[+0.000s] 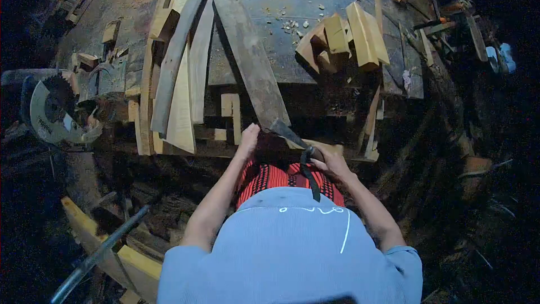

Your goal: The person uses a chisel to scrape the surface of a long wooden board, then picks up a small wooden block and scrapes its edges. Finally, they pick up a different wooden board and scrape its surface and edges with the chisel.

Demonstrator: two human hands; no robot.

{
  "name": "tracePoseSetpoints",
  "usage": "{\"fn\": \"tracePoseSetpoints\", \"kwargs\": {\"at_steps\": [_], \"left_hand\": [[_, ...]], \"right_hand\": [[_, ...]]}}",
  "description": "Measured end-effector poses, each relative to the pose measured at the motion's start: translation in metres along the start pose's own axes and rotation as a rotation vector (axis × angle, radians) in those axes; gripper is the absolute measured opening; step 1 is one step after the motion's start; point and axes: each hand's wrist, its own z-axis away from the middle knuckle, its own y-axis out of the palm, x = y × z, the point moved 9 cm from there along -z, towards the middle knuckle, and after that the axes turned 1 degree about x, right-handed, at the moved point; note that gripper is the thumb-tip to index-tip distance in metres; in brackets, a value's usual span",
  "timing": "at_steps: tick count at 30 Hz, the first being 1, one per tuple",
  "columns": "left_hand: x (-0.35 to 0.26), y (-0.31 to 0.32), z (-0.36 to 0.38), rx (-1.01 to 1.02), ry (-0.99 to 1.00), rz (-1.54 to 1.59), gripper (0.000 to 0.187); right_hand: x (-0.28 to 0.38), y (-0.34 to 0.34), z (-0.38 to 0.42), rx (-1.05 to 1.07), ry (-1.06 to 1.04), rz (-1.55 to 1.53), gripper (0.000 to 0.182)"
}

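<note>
A long, weathered wooden board (pixel 247 50) lies lengthwise on the bench, its near end reaching out toward me over the front edge. My right hand (pixel 332 163) is wrapped round the handle of a dark-bladed hand tool (pixel 288 133), whose blade overlaps the board's near end in this view. A dark strap (pixel 308 174) hangs below that grip. Just left of the board's end, my left hand (pixel 249 137) is closed with its fingers curled in; what they hold, if anything, I cannot tell.
Several long planks (pixel 183 90) lie left of the board. Cut wood blocks (pixel 363 36) and chips (pixel 292 25) sit on the bench's metal top (pixel 270 5). A circular saw blade (pixel 59 98) stands at far left. Below it, a metal pipe (pixel 101 253) slants near a yellowish timber (pixel 138 262).
</note>
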Motion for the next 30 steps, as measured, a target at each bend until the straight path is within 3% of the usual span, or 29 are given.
{"fn": "tracePoseSetpoints", "kwargs": {"at_steps": [4,6,10,12,13,15,16,18,20,23,25,26,28,29,30], "left_hand": [[-0.012,0.002,0.003,0.095,0.019,-0.116,0.029],[-0.034,-0.003,0.010,-0.011,0.220,0.060,0.024],[0.000,0.000,-0.008,-0.024,0.240,0.141,0.024],[-0.005,-0.002,-0.005,0.008,0.186,0.024,0.025],[-0.009,0.000,-0.004,0.001,0.187,0.027,0.025],[-0.012,0.002,0.001,-0.036,0.140,0.298,0.025],[-0.016,-0.002,0.004,-0.042,0.138,0.296,0.025],[-0.022,-0.005,0.008,-0.043,0.066,-0.065,0.026],[0.003,-0.006,-0.005,-0.133,0.114,0.128,0.026],[0.008,-0.001,-0.004,-0.004,0.106,0.257,0.026],[0.004,-0.002,0.002,0.006,0.005,0.361,0.023],[-0.001,-0.006,0.002,0.010,0.010,0.363,0.023],[-0.002,-0.003,-0.001,0.178,-0.009,0.156,0.021],[0.001,-0.002,-0.004,0.178,-0.009,0.153,0.021],[0.011,0.000,-0.010,0.182,0.008,0.215,0.020]], "right_hand": [[-0.032,0.023,0.014,0.078,0.203,0.044,0.047],[-0.041,0.026,0.026,0.141,0.373,0.025,0.046],[-0.055,0.036,0.030,0.077,0.314,0.119,0.047],[-0.032,0.029,-0.002,-0.180,0.035,0.018,0.046],[-0.021,0.026,-0.021,-0.176,0.029,0.018,0.046],[-0.012,0.029,-0.055,0.003,0.242,-0.004,0.044],[-0.009,0.028,-0.059,0.008,0.238,-0.008,0.044],[-0.009,0.024,-0.062,0.021,0.233,0.007,0.042],[-0.014,0.014,-0.036,0.043,0.221,0.071,0.044],[-0.001,0.009,0.004,0.062,0.031,0.158,0.047],[-0.014,0.016,0.021,0.152,0.229,0.324,0.051],[-0.017,0.017,0.016,0.148,0.231,0.329,0.051],[0.023,0.004,-0.015,0.013,-0.022,0.189,0.048],[-0.015,0.025,-0.016,0.032,0.152,0.230,0.045],[-0.009,0.025,-0.025,0.031,0.153,0.226,0.045]]}}
